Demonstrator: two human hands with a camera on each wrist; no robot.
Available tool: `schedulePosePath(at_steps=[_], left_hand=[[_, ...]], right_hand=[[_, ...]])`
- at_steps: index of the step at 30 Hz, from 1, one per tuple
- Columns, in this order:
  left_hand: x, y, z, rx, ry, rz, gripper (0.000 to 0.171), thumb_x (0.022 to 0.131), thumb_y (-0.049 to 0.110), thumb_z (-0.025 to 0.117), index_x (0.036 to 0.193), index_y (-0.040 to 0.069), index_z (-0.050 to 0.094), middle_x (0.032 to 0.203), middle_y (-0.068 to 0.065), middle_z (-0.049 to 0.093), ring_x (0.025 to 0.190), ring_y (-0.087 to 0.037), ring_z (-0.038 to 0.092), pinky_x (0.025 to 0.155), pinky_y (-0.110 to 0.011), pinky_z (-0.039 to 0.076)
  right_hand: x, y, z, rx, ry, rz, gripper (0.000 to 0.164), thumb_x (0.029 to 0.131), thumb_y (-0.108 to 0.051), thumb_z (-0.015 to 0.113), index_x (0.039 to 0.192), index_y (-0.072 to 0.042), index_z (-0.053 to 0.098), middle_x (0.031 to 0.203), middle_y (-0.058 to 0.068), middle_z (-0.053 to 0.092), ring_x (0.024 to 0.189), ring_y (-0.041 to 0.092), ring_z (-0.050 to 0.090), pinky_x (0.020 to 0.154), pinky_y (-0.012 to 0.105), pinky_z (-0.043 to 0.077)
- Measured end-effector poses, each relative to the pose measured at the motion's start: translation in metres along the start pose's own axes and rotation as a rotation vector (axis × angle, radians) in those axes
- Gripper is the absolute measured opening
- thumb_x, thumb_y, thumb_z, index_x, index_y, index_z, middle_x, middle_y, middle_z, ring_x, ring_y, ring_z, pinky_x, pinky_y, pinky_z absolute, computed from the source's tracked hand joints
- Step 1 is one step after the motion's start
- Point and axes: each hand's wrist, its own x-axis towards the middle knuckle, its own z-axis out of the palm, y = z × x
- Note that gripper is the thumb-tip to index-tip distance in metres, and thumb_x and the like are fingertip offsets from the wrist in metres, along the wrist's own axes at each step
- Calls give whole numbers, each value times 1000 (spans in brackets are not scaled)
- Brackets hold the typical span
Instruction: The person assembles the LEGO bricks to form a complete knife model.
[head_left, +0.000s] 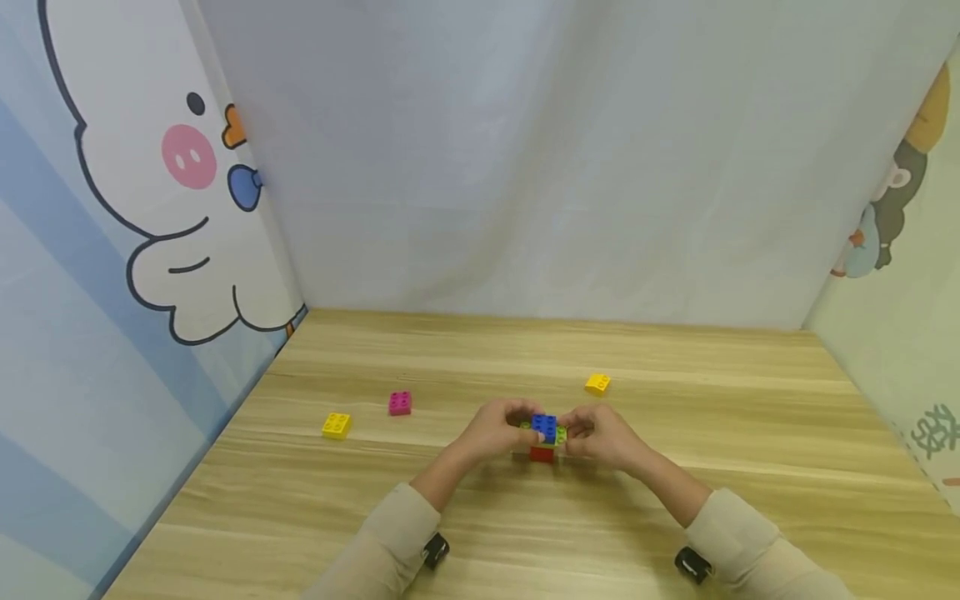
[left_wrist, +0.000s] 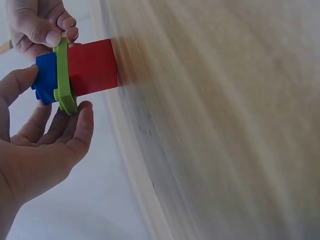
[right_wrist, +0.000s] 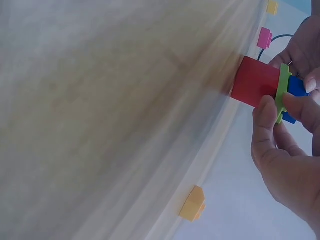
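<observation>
A small stack stands on the wooden table between both hands: a red block [head_left: 542,454] at the bottom, a lime-green plate [head_left: 562,436] across it, and a blue brick [head_left: 543,425] on top. My left hand [head_left: 497,432] pinches the blue brick, its thumb on the brick and its other fingers by the green plate's far side, as the left wrist view shows. From the other side, my right hand [head_left: 606,437] grips the end of the green plate [right_wrist: 283,92] between thumb and fingers. The red block [left_wrist: 93,67] appears to rest on the tabletop.
On the table's left lie a yellow brick [head_left: 337,426] and a magenta brick [head_left: 401,403]. A yellow brick with a sloped side [head_left: 597,383] lies beyond the right hand. A pale curtain [head_left: 540,167] hangs along the table's back edge, with printed cloths at both sides.
</observation>
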Motion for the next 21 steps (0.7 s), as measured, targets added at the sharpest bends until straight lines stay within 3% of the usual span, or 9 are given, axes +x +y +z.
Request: schedulePosePath(at_steps=[14,21], left_hand=[[0,6,-3,149,-17,11,32,79,13,72,110,6,65,105,-7,64,93,-22,59,76,-31,50],[0,5,-4,174,-25,35,31,79,14,73,109,7,65,101,-5,65,89,-18,59,75,-30,49]], right_hand=[[0,-1,0,38,-3,-3,31,77,4,67,107,12,62,90,8,63,81,21,56,70,34,51],[1,1,1,27,5,-11,31,77,3,67,106,11,62,92,9,63,82,21,56,70,33,51]])
